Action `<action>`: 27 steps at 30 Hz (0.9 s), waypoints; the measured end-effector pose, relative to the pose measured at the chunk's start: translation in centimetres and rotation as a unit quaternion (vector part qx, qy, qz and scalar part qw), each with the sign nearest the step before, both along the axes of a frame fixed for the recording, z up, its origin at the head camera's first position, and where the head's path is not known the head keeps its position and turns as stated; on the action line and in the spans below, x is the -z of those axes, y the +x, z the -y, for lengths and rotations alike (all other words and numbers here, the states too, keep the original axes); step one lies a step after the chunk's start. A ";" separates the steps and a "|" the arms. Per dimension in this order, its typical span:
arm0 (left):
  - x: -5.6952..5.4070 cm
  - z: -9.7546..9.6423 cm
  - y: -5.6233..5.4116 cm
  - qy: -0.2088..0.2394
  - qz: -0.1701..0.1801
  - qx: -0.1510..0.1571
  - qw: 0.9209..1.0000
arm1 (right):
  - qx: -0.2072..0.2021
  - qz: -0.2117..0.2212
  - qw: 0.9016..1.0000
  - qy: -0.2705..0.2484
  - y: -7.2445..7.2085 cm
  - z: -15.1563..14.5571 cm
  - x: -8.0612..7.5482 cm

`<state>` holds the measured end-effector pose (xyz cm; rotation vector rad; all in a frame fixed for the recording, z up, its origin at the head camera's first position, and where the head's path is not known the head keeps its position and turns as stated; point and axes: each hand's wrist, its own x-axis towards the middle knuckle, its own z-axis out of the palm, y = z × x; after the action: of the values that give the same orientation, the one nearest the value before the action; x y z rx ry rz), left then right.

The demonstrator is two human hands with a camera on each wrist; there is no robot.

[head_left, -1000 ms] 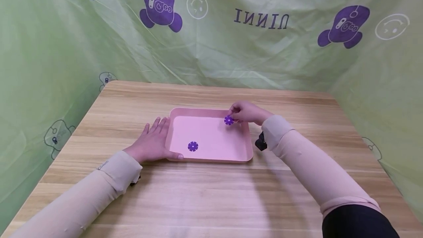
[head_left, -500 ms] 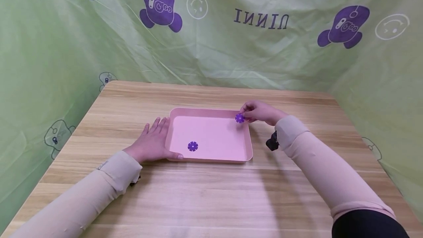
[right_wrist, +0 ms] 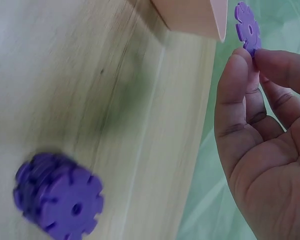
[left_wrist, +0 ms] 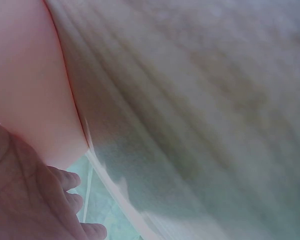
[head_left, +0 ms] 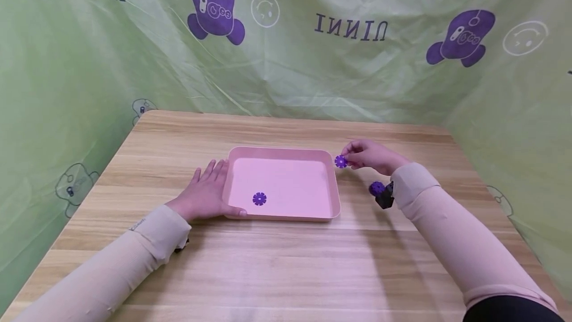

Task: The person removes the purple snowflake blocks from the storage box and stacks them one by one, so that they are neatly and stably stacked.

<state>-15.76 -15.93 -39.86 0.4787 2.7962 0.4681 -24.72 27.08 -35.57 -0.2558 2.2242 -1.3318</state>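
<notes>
My right hand [head_left: 373, 155] pinches a purple notched snowflake disc [head_left: 341, 161] by its edge, just beyond the right rim of the pink tray [head_left: 337, 183]. In the right wrist view that disc [right_wrist: 248, 27] stands up from between thumb and fingers. A second snowflake disc [head_left: 259, 199] lies flat in the tray's front left part. My left hand [head_left: 207, 193] rests at the tray's left side, fingers spread along it and thumb on the front rim. In the left wrist view its palm [left_wrist: 20, 190] shows at the lower left.
A short stack of purple snowflake discs [right_wrist: 70, 200] is on the wooden table [head_left: 286, 267], right of the tray and below my right wrist. A black wrist camera [head_left: 385, 197] partly overlaps it in the head view. A green printed curtain [head_left: 286, 73] hangs around the table.
My right hand has moved right with the pinched disc, from over the tray's back right corner to outside its rim. The purple stack has come into sight. My left hand stays at the tray.
</notes>
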 end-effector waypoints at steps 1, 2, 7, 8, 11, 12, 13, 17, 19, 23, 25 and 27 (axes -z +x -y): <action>-0.1 0.0 0.0 0.000 0.000 -0.001 1.000 | 0.002 0.000 1.000 0.001 0.1 -0.2 0.0; -0.1 0.0 0.0 0.001 -0.001 0.000 1.000 | 0.005 0.000 1.000 0.002 0.1 -0.5 0.1; -0.2 0.0 0.1 0.009 -0.010 0.001 1.000 | 0.022 0.006 1.000 0.007 0.5 -1.9 0.2; -0.1 0.0 0.1 0.010 -0.012 0.001 1.000 | 0.023 0.007 1.000 0.007 0.6 -2.2 0.3; -0.1 0.0 0.1 0.012 -0.014 0.001 1.000 | 0.022 0.006 1.000 0.005 0.9 -3.0 0.3; 0.0 0.0 0.1 0.011 -0.015 0.001 1.000 | 0.024 0.007 1.000 0.003 1.0 -3.3 0.3; 0.0 0.0 0.1 0.011 -0.015 0.002 1.000 | 0.026 0.009 1.000 0.002 1.1 -3.6 0.3; 0.1 0.0 0.1 0.006 -0.009 0.004 1.000 | 0.028 0.017 0.999 -0.004 1.5 -4.7 0.4; 0.1 0.0 0.1 0.006 -0.009 0.003 1.000 | 0.029 0.019 0.999 -0.004 1.6 -5.2 0.4; 0.0 0.0 0.1 0.007 -0.009 0.002 1.000 | 0.027 0.024 0.999 0.007 1.9 -6.2 0.3; -0.1 0.0 0.2 0.005 -0.007 0.002 1.000 | 0.019 0.028 0.999 0.017 2.1 -6.8 0.1; -0.2 0.0 0.2 0.006 -0.006 0.003 1.000 | 0.012 0.031 0.999 0.032 2.2 -7.3 0.1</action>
<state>-15.57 -15.91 -39.64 0.4933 2.8049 0.4820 -22.54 34.36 -35.72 -0.1626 2.2188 -1.2620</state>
